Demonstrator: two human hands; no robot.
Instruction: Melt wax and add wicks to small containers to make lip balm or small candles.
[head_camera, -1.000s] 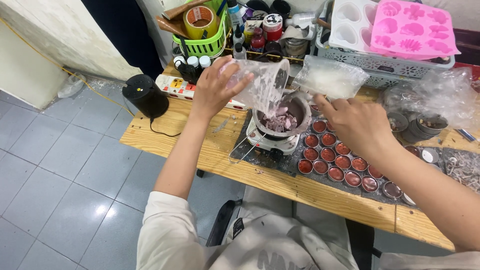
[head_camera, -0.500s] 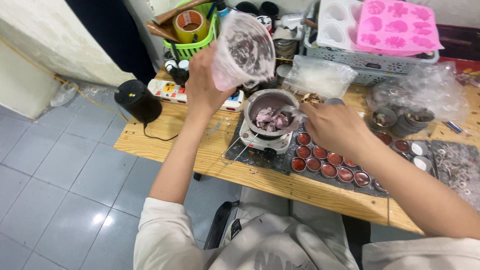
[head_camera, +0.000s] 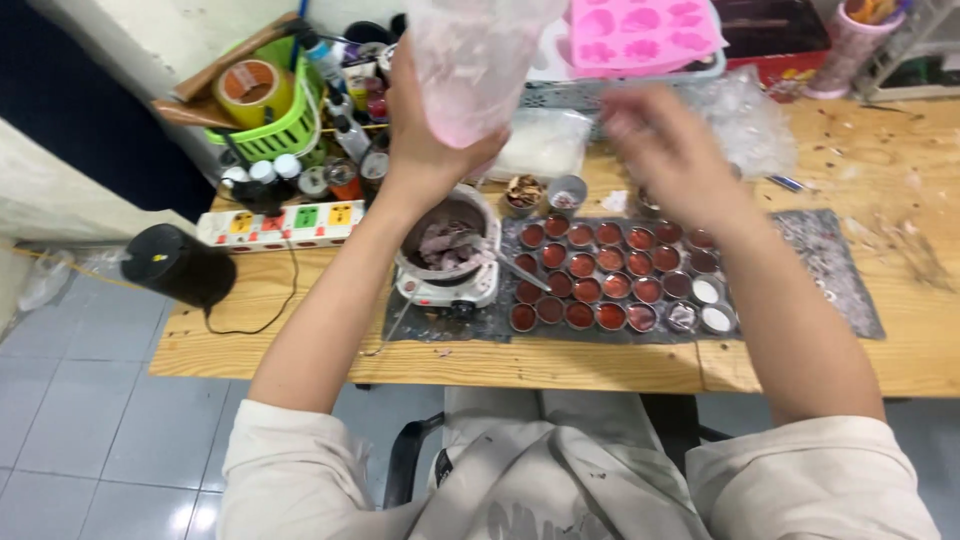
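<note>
The left hand is gripping a clear plastic bag tinted pink at the bottom, fingers wrapped around its lower end, and is holding it raised at about twelve o'clock from the small metal pot of pale chunks that is sitting on a white electric hotplate. The left forearm is stretching up from the lower left, elbow bent. At nine o'clock from the pot, a white power strip with coloured switches is lying on the wooden table, and behind it a green plastic basket is holding a roll of brown tape. At three o'clock from the pot, rows of small round tins filled with dark red wax are resting on a grey mat. The right hand is hovering blurred above the tins, fingers loosely spread and holding nothing, with its forearm reaching in from the lower right. At one o'clock from it, a pink silicone mould with flower shapes is lying on a white crate.
</note>
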